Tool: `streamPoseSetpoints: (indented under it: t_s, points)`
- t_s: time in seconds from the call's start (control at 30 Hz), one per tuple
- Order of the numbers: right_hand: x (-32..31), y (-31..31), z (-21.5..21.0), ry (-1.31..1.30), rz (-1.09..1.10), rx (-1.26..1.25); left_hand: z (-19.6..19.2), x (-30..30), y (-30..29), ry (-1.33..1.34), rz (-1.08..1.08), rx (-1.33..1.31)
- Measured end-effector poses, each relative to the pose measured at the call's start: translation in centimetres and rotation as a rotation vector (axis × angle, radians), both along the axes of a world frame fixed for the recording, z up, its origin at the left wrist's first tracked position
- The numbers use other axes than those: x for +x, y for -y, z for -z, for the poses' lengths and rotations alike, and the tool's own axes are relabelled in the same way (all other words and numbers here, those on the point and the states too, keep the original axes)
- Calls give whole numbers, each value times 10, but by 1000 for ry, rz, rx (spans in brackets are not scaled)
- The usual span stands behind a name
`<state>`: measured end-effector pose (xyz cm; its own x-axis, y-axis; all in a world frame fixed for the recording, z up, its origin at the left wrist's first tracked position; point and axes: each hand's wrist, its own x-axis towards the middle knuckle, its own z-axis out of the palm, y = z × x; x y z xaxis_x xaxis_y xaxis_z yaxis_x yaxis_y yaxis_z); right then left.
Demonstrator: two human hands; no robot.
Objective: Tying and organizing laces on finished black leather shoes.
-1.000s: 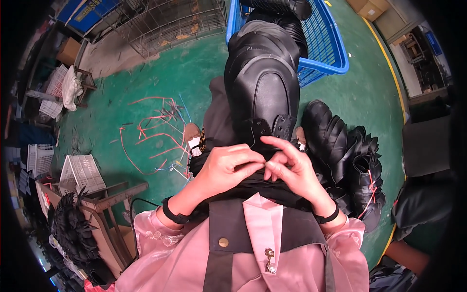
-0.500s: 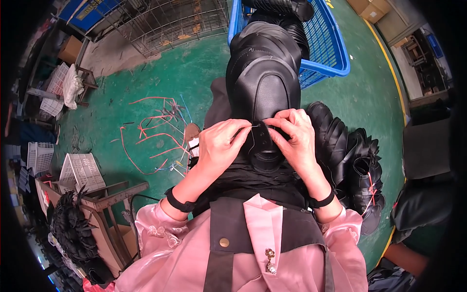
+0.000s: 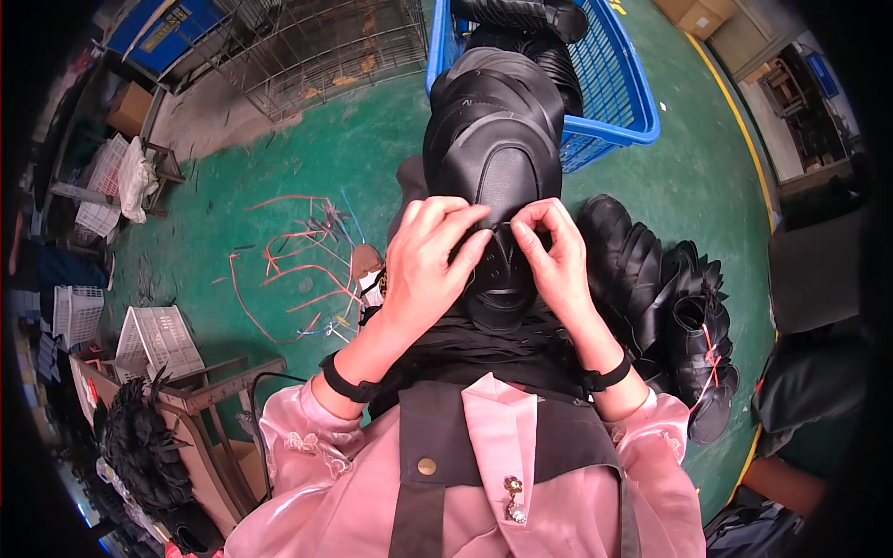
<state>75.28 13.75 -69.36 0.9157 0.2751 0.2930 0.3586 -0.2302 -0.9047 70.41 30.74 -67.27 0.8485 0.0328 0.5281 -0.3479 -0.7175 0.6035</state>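
Note:
A stack of black leather shoe uppers runs from my lap toward the blue basket, the nearest upper lying on top. Over its near end, beside the narrow dark strap-like part with small holes, are both hands. My left hand is at the left edge, thumb and forefinger apart with no object visible between them. From the right, my right hand has its bent thumb and fingers drawn together at the strap's upper edge. Whatever they pinch is too small or hidden to tell.
Beyond the stack stands a blue plastic basket holding more uppers. More bundled black uppers lie at the right. Red and blue ties are scattered on the green floor, left. A wooden frame and white crates stand farther left.
My left thumb and forefinger have parted from their pinch on a thin, thread-like thing. My right fingers have shifted slightly up and left, and the dark strap has tilted.

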Motion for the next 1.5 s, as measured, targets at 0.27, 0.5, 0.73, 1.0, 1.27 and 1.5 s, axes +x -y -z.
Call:
streamPoseSetpoints:
  t_s: [0.27, 0.5, 0.73, 1.0, 1.27, 1.5]
  points:
    - [-12, 25, -8, 299, -40, -392, 5, 13, -6, -425, 89, -878]
    - [-19, 35, 2, 251, 32, -314, -2, 10, 6, -530, 252, -830]
    - [-30, 39, 38, -381, 39, 416, 11, 13, 25, -89, 131, 97]
    - [-29, 42, 36, -418, -27, 422, 11, 12, 35, -75, 82, 197]
    - [-23, 40, 38, -484, -28, 466, 14, 13, 37, -83, 127, 280]
    - [-12, 22, 28, -269, -19, 234, 16, 17, 23, -28, 92, 242]
